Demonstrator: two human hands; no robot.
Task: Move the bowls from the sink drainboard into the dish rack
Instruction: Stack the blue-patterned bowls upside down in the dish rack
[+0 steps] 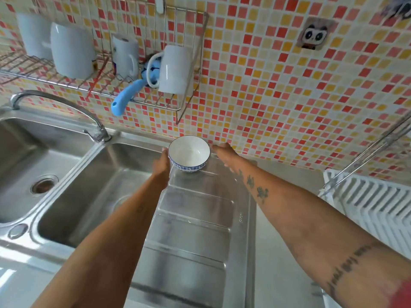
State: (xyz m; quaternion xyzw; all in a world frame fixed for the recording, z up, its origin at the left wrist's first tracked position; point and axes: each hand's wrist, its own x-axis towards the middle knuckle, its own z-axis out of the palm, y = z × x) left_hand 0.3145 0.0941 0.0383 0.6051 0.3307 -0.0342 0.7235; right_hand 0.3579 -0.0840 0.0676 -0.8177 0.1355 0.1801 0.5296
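Note:
A white bowl with a blue pattern on its outside stands upright at the far end of the steel drainboard, close to the tiled wall. My left hand is at the bowl's left side, touching or almost touching it; I cannot tell which. My right hand is just right of the bowl with a small gap, fingers stretched toward the wall. Neither hand holds the bowl. The white slatted dish rack stands at the right edge of the view.
Two sink basins and a curved faucet lie to the left. A wire wall shelf above holds several white mugs and a blue-handled utensil. A metal rail slants above the dish rack.

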